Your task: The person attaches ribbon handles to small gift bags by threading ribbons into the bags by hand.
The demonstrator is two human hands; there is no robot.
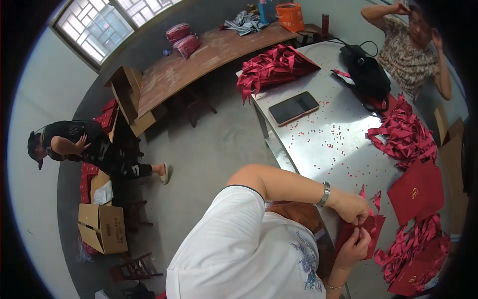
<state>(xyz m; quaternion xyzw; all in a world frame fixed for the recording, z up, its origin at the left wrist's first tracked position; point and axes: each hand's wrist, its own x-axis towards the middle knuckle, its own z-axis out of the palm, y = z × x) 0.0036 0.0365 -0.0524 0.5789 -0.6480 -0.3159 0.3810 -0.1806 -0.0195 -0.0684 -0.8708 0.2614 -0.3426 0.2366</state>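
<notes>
A red paper gift bag (377, 225) lies at the near edge of the metal table, under both of my hands. Red ribbon ends (377, 202) stick up beside its edge. My left hand (352, 207), with a metal watch on the wrist, is closed in a pinch on ribbon at the bag's edge. Close against it, my right hand (354, 245), wearing a thin bracelet, has thumb and fingers pressed together on the bag. The fingertips partly hide what lies between them. Just beyond is another flat red gift bag (416, 192).
The metal table (318, 159) carries scattered red dots, a phone (294, 108), a black backpack (366, 74) and ribboned bag piles (406, 132). A person (411, 55) sits across it with raised arms; another person (74, 144) walks at left near a cardboard box (107, 229).
</notes>
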